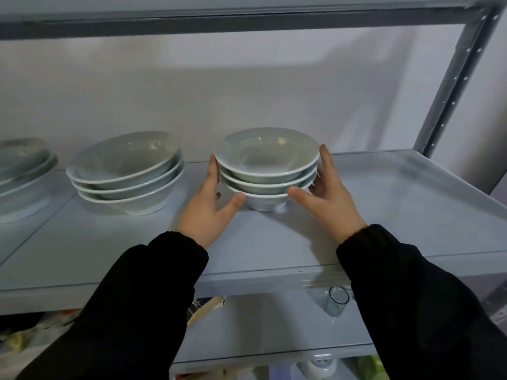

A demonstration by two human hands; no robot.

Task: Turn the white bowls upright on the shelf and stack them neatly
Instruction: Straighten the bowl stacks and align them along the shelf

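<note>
Black sleeves (137, 311) are seen at lower frame, both arms reached onto the shelf (301, 242). At centre frame a stack of three white bowls (267, 171) is stood upright on the shelf and flanked by both hands. Left hand (208, 209): fingers nearly straight, laid against the stack's left side, thumb pointed at the base, nothing clenched. Right hand (329, 198): mirrored on the right side, spread wide, rims touched. Step is judged as squaring the stack; rims look nearly aligned. A light even nudge is probably needed next, then a clean release. Two more upright stacks are seen at left: second stack (126, 171), and third stack (22, 171) cut by the frame edge.
</note>
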